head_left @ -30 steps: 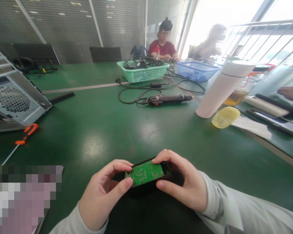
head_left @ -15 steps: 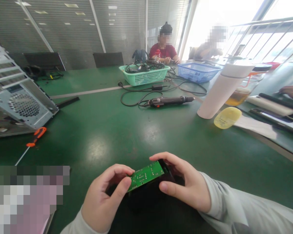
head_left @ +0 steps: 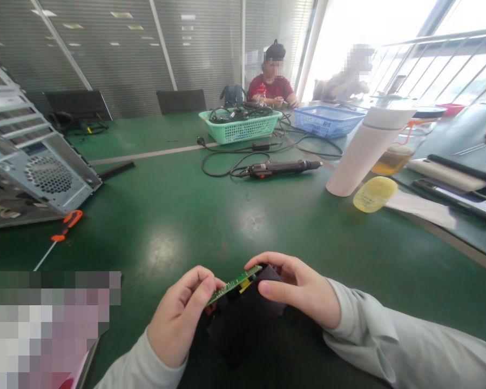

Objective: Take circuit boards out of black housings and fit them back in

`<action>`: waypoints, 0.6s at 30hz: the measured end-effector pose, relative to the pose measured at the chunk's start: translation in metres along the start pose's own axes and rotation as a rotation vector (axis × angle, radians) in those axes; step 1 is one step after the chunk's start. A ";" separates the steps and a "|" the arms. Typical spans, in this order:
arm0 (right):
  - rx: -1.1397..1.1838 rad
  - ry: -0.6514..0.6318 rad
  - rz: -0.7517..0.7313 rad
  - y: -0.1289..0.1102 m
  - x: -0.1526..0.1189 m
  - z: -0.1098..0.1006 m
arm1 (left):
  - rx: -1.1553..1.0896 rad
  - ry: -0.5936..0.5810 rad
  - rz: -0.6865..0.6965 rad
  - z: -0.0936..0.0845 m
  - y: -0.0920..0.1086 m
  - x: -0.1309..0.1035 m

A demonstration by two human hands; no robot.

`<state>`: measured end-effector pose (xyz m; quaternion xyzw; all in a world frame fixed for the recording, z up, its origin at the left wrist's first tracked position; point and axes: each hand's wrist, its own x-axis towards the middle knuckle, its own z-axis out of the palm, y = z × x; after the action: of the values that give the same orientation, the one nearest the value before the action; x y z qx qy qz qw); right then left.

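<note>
Between my hands is a green circuit board (head_left: pixel 233 283), tilted so that its edge and a yellow part beneath it show. My left hand (head_left: pixel 182 308) pinches the board's left end between thumb and fingers. A black plastic casing (head_left: pixel 251 308) sits against the board's underside; its lower part blends into dark shadow. My right hand (head_left: pixel 297 286) grips the casing's right end, thumb on the near face and fingers over the far edge. Whether the right fingertips also touch the board, I cannot tell.
A metal computer case (head_left: pixel 44 167) stands left, with an orange-handled screwdriver (head_left: pixel 67 224) before it. Ahead lie a corded electric screwdriver (head_left: pixel 283 168), a green basket (head_left: pixel 241 129) of cables and a blue basket (head_left: pixel 328 121). A pale tumbler (head_left: pixel 366 154) stands right. Two people sit beyond.
The board has turned from showing its soldered face to nearly edge-on, baring the yellow part and more of the black casing. My left fingers have closed tighter on its end.
</note>
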<state>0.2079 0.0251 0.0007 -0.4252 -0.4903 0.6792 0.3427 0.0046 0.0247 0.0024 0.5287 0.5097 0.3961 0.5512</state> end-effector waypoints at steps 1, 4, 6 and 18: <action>0.002 -0.004 0.021 -0.003 0.000 0.000 | 0.007 -0.003 0.009 0.001 0.000 0.000; -0.026 0.002 0.052 -0.006 0.002 0.001 | 0.029 0.007 0.003 0.002 0.003 -0.002; -0.060 0.009 0.065 -0.007 0.003 0.001 | 0.073 -0.002 0.002 0.002 0.003 -0.003; -0.092 -0.009 0.037 -0.003 0.006 0.002 | 0.366 -0.236 0.075 -0.002 0.008 -0.007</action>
<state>0.2035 0.0302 0.0025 -0.4466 -0.5147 0.6639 0.3080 0.0022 0.0191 0.0117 0.6812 0.4849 0.2526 0.4870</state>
